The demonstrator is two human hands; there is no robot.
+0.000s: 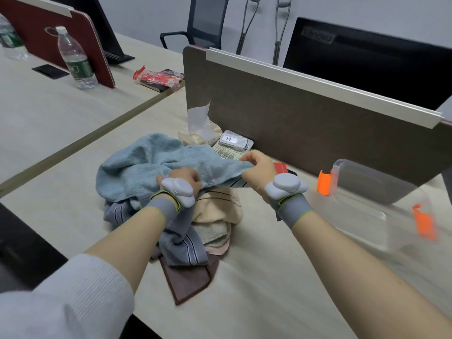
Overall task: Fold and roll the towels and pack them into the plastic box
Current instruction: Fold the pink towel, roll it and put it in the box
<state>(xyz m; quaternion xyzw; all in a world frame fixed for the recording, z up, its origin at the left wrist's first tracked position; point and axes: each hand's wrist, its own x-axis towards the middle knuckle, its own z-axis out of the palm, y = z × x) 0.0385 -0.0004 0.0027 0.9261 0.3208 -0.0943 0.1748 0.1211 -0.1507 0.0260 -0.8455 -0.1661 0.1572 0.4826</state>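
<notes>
While your left hand (183, 178) bunches the near edge of the light blue towel (146, 165) in curled fingers, your right hand (256, 171) pinches the same towel's right corner, so the cloth is stretched between them above the pile (195, 231). Most of that pile sits hidden under the blue towel and your left forearm; you can make out a grey striped towel (183, 245), a beige one (217, 206) and a dark brown cloth (188, 280) poking out at the bottom, but how many lie there cannot be told. To your right the clear plastic box (367, 199) with orange clips (324, 182) rests on the table (256, 302), blurred and cut off by the frame edge, well apart from the pile. Behind the towel, a calculator (231, 145) and a tissue pack (200, 133) are partly covered. White trackers on both wrists hide part of each hand's back.
</notes>
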